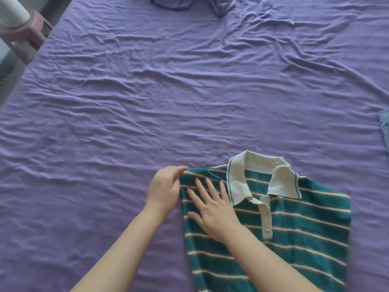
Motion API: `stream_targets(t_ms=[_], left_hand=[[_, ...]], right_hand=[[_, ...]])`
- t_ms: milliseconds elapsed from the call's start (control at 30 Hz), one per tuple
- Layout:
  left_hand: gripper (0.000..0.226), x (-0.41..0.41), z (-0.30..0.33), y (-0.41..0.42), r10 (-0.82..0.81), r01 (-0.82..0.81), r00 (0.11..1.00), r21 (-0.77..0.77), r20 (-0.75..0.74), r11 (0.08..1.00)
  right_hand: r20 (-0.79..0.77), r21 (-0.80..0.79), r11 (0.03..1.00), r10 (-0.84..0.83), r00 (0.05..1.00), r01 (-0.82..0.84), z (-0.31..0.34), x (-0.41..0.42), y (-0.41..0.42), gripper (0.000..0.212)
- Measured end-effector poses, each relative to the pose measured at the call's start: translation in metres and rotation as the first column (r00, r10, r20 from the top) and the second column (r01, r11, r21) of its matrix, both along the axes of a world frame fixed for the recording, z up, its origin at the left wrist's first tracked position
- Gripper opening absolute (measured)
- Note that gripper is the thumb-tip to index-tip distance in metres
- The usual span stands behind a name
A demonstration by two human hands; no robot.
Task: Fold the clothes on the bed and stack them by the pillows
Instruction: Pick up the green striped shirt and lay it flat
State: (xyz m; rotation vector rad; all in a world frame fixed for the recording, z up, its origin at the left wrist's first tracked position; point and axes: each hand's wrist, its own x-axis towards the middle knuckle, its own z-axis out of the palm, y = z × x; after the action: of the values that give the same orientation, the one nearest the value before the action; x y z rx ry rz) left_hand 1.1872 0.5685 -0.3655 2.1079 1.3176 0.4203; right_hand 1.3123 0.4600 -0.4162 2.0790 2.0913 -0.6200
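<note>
Here, in the head view, the only one given, your green striped polo shirt point(294, 228) lies face up on the purple bedsheet point(147, 102) at about five o'clock in the picture, its pale collar point(261, 175) pointing toward twelve o'clock and both sides apparently already turned under, so the body reads as a narrow panel. Your left hand point(163, 190) sits at the shirt's shoulder corner, toward nine o'clock of the collar, with thumb and forefinger pinching the folded edge; the remaining fingers are curled behind and cannot be read clearly. Your right hand point(212, 209) rests flat on the striped cloth just beside it, fingers straight and spread, pressing the fold down. Judge the fabric as a light, soft knit: it will sag and slide open if lifted by one point, while the collar and the button placket point(266, 218) are the stiffer parts. Take hold at the two shoulder corners or along the creased side edges, not at the collar. A bundle of purplish cloth point(193, 3) lies at twelve o'clock, well apart, and a bluish garment point(384, 127) shows at the three o'clock edge. A pale plastic stool point(27, 36) stands off the bed at ten o'clock. No pillows are visible.
</note>
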Motion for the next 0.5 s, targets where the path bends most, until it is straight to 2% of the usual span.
stream_targets(t_ms=[67,100,167,233,333,433,500], left_hand=[[0.039,0.008,-0.005,-0.011,-0.279,0.275,0.952,-0.054,-0.122,0.960],[0.041,0.010,-0.010,-0.015,-0.348,0.337,0.909,-0.085,-0.231,0.938],[0.044,0.014,-0.017,-0.017,-0.376,0.377,0.796,-0.098,-0.474,0.921],[0.045,0.022,-0.017,-0.023,-0.344,0.367,0.723,-0.088,-0.599,0.926],[0.044,0.042,-0.006,-0.042,-0.253,0.302,0.758,-0.021,-0.602,0.953],[0.043,0.076,0.004,-0.072,-0.260,0.337,0.816,0.060,-0.516,0.940],[0.044,0.104,0.004,-0.092,-0.317,0.386,0.827,0.060,-0.464,0.920]], right_hand=[[-0.009,0.000,1.000,0.007,1.000,-0.007,0.004,0.005,-0.008,0.062],[-0.005,0.019,1.000,0.015,1.000,-0.015,0.009,0.012,-0.013,0.062],[0.010,0.095,0.995,0.001,1.000,-0.002,0.024,0.028,-0.030,0.056],[-0.039,0.232,0.972,-0.015,0.999,0.024,0.034,0.049,-0.051,0.048],[-0.098,0.368,0.920,-0.106,0.990,0.135,0.042,0.088,-0.084,0.037],[-0.051,0.332,0.891,-0.309,0.950,0.308,0.047,0.132,-0.113,0.056],[-0.003,0.313,0.878,-0.380,0.925,0.361,0.049,0.157,-0.126,0.061]])
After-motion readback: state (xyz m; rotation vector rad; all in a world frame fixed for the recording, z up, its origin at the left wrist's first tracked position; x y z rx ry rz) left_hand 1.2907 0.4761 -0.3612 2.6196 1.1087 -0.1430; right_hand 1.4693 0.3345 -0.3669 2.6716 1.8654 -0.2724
